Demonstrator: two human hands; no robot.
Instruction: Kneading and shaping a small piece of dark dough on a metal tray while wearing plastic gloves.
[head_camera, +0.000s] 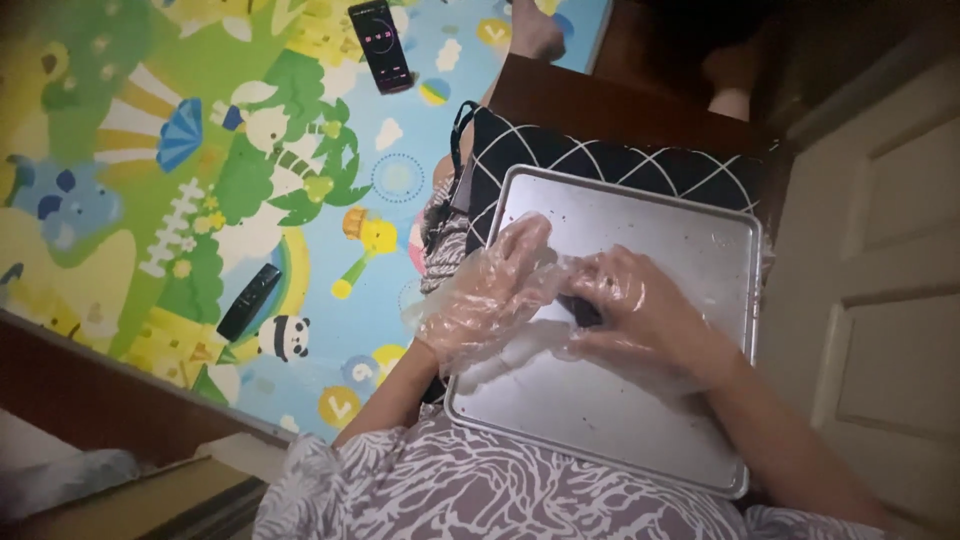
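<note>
At the centre of the frame, on the metal tray (700, 250) that rests across my lap, both my hands work together inside loose clear plastic gloves. My left hand (490, 300) lies curled, its fingers pointing to the upper right and meeting my right hand (640, 310). Between them sits a small dark piece (583, 312), pinched by my right fingers; whether my left fingers grip it too, I cannot tell, because the glove film blurs the contact.

Procedure for this grip, as I judge it: keep the piece low over the tray so crumbs fall on the metal; press with the fingertips only; keep slack glove film out of the pinch.

Beyond the tray, toward the top of the frame, a black cushion with white diamond lines (600, 150) supports it. Left of centre, a colourful play mat (150, 200) carries a dark remote control (248, 300), and a phone with a lit screen (380, 45) lies at the upper centre.
</note>
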